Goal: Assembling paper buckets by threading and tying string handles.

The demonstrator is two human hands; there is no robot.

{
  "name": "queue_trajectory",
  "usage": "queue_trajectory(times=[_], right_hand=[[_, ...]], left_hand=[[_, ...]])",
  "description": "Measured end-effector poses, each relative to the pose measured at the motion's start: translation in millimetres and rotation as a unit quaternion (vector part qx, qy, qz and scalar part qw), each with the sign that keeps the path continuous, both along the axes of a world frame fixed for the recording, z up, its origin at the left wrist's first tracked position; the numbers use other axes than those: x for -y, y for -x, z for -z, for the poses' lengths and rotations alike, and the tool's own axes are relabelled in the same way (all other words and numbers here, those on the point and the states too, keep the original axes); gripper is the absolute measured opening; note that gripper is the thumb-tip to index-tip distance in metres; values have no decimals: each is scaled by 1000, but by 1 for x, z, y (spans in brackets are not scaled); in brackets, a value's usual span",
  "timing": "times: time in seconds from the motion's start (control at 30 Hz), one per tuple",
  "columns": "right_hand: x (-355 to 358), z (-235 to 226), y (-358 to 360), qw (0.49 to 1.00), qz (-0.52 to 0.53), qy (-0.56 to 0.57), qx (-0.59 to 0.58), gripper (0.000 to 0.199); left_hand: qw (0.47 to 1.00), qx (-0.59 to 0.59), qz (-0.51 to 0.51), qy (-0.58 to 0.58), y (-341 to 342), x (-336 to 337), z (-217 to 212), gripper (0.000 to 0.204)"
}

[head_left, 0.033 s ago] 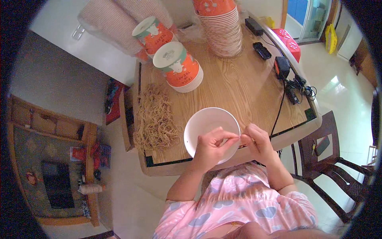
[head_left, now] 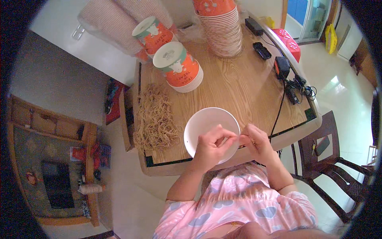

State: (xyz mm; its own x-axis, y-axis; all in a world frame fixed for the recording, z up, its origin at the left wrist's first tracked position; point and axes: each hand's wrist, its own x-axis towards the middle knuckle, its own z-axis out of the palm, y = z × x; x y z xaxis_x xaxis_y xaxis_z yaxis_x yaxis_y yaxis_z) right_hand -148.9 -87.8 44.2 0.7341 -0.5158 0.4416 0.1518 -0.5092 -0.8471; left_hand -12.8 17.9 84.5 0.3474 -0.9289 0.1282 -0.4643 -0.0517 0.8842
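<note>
A white paper bowl [head_left: 207, 124] stands upright near the front edge of the wooden table [head_left: 246, 95]. My left hand [head_left: 213, 148] rests over the bowl's near rim with thumb and fingers pinched. My right hand [head_left: 256, 142] is just right of the rim, fingertips meeting those of the left. Between the two hands a thin tan strand seems to be pinched; it is too small to make out clearly. A loose pile of thin tan strands [head_left: 155, 117] lies on the table left of the bowl.
Upside-down stacks of orange-and-white paper bowls [head_left: 180, 68] [head_left: 153, 34] [head_left: 223, 28] stand at the back, beside a plastic sleeve of cups [head_left: 115, 24]. Black devices and cables [head_left: 288, 77] lie at the right edge near a red box [head_left: 289, 43]. A dark wooden chair [head_left: 330, 159] stands to the right.
</note>
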Motion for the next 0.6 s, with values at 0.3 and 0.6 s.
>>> queue_trajectory(times=[0.3,0.6], right_hand=[[7,-1,0,998,-26,35,-41,10],[2,1,-2,996,-6,-81,-23,6]], left_hand=[[998,-49,-18,-18,8,8,-3,8],[999,24,-23,15,4,10,2,4]])
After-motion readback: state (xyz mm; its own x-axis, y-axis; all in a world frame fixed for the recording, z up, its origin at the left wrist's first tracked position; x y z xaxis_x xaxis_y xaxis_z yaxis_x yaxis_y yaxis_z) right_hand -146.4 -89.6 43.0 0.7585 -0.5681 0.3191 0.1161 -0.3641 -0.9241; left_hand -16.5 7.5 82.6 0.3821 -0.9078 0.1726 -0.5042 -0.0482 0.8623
